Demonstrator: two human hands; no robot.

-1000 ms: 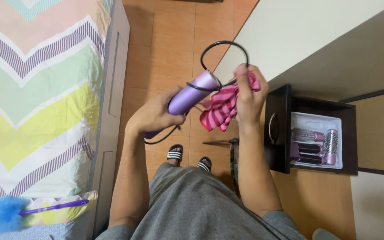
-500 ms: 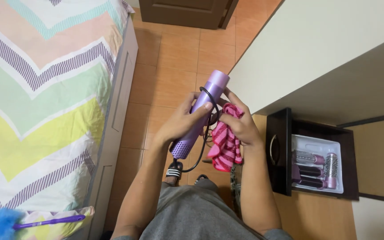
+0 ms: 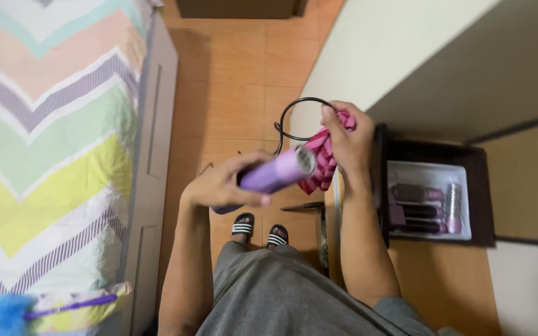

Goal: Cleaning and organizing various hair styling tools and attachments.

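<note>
Left hand (image 3: 222,185) and right hand (image 3: 344,140) both closed, forearms raised before the torso.

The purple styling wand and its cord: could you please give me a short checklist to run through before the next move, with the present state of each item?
1. Left hand has a firm wrap around the purple styling wand: ok.
2. Right hand holds the pink cloth: ok.
3. Black cord free of knots: cannot tell; it loops up by the right hand.
4. Open drawer beside the right hand is unobstructed: ok.
5. White tray in the drawer has room for more: cannot tell; attachments already lie in it.
6. Wand's barrel end clean: cannot tell.
</note>
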